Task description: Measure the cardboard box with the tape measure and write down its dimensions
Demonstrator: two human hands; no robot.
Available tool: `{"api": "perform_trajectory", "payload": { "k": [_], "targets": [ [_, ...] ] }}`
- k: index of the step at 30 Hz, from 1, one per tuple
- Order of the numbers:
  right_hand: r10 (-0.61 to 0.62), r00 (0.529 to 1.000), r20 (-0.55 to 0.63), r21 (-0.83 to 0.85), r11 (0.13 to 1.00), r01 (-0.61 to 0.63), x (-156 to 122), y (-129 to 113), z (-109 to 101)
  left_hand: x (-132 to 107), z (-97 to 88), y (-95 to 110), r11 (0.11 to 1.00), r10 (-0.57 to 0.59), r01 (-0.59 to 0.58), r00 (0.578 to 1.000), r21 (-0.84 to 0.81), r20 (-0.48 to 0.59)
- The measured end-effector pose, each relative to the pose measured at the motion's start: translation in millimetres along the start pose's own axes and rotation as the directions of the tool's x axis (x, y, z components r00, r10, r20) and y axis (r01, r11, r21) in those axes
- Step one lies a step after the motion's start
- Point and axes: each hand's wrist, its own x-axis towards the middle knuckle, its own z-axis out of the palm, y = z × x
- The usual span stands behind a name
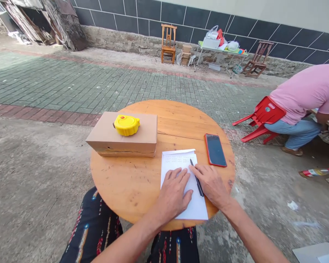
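A white sheet or pad of paper with rows of small handwriting near its top lies on the round wooden table. My left hand rests flat on it, palm down, fingers stretched and holding nothing. At the paper's right edge my right hand is curled over a black pen, one finger or the thumb crossing it. The pen lies slanted, close to the paper, its tip toward the writing; the grip's underside is hidden. Just beyond my right hand is a phone with a red case, dark screen upward.
A brown cardboard box stands at the table's left, carrying a yellow tape measure. To the right, a person in a pink shirt sits on a red plastic chair. A bottle lies on the ground; wooden chairs stand by the wall.
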Motion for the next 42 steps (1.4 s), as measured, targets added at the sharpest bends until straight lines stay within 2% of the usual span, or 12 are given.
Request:
{"api": "perform_trajectory", "payload": {
  "k": [3, 7, 10, 15, 18, 22, 25, 29, 32, 40, 42],
  "targets": [
    [0.017, 1.0, 0.011, -0.039, 0.999, -0.017, -1, -4, -1, 0, 0.4, 0, 1.0, 0.01, -0.01, 1.0, 0.01, -0.017],
    [0.177, 0.972, -0.155, 0.033, 0.984, -0.174, -22, -12, -3, -1, -1.2, 1, 0.999, 0.026, -0.025, 0.999, 0.042, -0.028],
    [0.308, 0.912, -0.269, 0.151, 0.949, -0.276, -51, -28, -5, -2, -2.6, 2, 0.998, 0.036, -0.035, 0.999, 0.056, -0.03],
    [0.461, 0.818, -0.343, 0.302, 0.879, -0.369, -112, -67, -2, -4, -4.0, 4, 0.995, 0.03, -0.029, 1.0, 0.092, -0.008],
    [0.531, 0.777, -0.338, 0.323, 0.841, -0.434, -150, -86, 8, -3, -4.8, 5, 0.992, 0.019, -0.023, 0.999, 0.122, 0.033],
    [0.59, 0.751, -0.297, 0.337, 0.8, -0.496, -186, -110, 20, 4, -8.6, 10, 0.986, 0.015, -0.035, 0.992, 0.164, 0.127],
    [0.616, 0.723, -0.315, 0.396, 0.777, -0.489, -191, -127, 23, 11, -12.2, 12, 0.979, 0.016, -0.055, 0.981, 0.198, 0.194],
    [0.615, 0.713, -0.336, 0.435, 0.773, -0.462, -180, -142, 27, 16, -11.4, 10, 0.967, 0.006, -0.065, 0.972, 0.245, 0.235],
    [0.622, 0.691, -0.368, 0.451, 0.769, -0.452, -174, -147, 33, 12, -7.5, 7, 0.957, -0.008, -0.058, 0.974, 0.284, 0.226],
    [0.593, 0.705, -0.389, 0.444, 0.791, -0.421, -170, -149, 41, 7, -6.4, 11, 0.934, 0.012, -0.075, 0.984, 0.349, 0.179],
    [0.597, 0.709, -0.374, 0.435, 0.789, -0.435, -173, -147, 44, 0, -6.6, 7, 0.938, 0.054, -0.091, 0.992, 0.333, 0.118]
  ]
}}
